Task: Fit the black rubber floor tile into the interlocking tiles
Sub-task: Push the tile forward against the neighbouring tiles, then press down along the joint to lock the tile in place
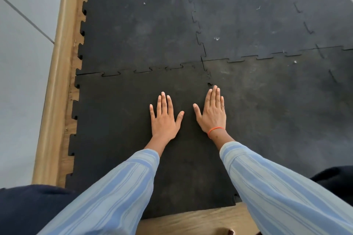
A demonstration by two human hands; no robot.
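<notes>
A black rubber floor tile [118, 120] with toothed edges lies flat at the near left of the mat. Its far edge meets the neighbouring tile [137, 30] along a jigsaw seam [145, 70]. Its right edge runs beside another tile [277, 105], under my right hand. My left hand [165, 118] rests palm down on the tile, fingers spread. My right hand [212, 112], with an orange band at the wrist, lies flat on the right seam, fingers together. Neither hand holds anything.
More interlocked black tiles [248, 15] cover the floor ahead and to the right. A wooden skirting [57, 82] and a grey wall [21, 63] run along the left. Bare wooden floor [191, 219] shows at the near edge. Dark fabric [28, 208] lies at the lower left.
</notes>
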